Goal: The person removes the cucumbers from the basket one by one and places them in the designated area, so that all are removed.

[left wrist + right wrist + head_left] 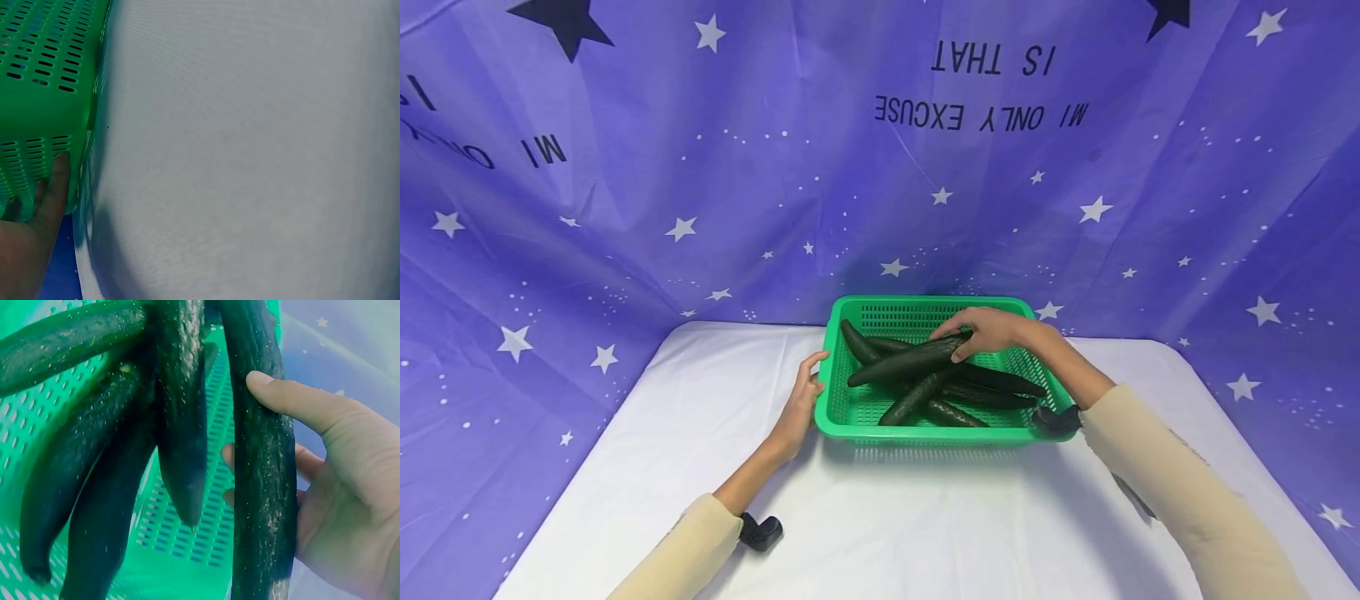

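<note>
Right hand grips a long, dark green cucumber near its far right end, thumb on one side and fingers round the other. Beyond, a purple cloth backdrop printed with white stars lines the far, left and right sides. Before it stands a table covered in white cloth, with a green, perforated, rectangular plastic basket at its far side. The left hand rests extended fingers against the basket's left side, probably to steady it. Inside, several more dark green cucumbers lie crossed, likely because a loose heap fits more readily than rows. The held cucumber is over them, within the rim, its free end pointing left; whether it touches them I cannot tell. Smallest, a black device sits by each wrist, presumably strapped there.
</note>
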{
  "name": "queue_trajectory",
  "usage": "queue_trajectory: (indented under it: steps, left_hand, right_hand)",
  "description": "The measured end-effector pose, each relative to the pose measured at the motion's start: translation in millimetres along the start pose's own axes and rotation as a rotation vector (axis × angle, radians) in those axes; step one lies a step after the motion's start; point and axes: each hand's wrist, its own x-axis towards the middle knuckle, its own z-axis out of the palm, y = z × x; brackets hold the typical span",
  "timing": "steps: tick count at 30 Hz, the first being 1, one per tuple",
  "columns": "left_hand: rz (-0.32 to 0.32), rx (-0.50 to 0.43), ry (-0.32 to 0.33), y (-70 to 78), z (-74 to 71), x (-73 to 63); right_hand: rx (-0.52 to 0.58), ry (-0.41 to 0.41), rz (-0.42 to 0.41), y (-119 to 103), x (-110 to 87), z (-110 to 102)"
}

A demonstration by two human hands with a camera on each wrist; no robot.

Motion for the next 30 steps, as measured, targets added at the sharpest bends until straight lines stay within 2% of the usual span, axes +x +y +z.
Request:
queue_trajectory:
  steps: [6, 14, 22, 30]
  left_hand:
    - [0.001, 0.011, 0.0, 0.3, 0.2, -0.9]
    - [-0.004, 0.024, 0.001, 3.1, -0.4, -1.8]
    - [-0.007, 0.012, -0.01, 1.0, 1.4, -1.9]
    - [0.0, 0.025, -0.001, 1.4, 1.1, -0.3]
  right_hand:
    - [-0.011, 0.091, -0.01, 5.1, -21.5, -3.4]
    - [0.073, 0.228, -0.013, 13.8, -53.0, -6.8]
    - [0.076, 0.342, 0.095, 21.7, -89.9, -6.4]
    - [0.077, 0.424, 0.137, 32.2, -129.8, -0.9]
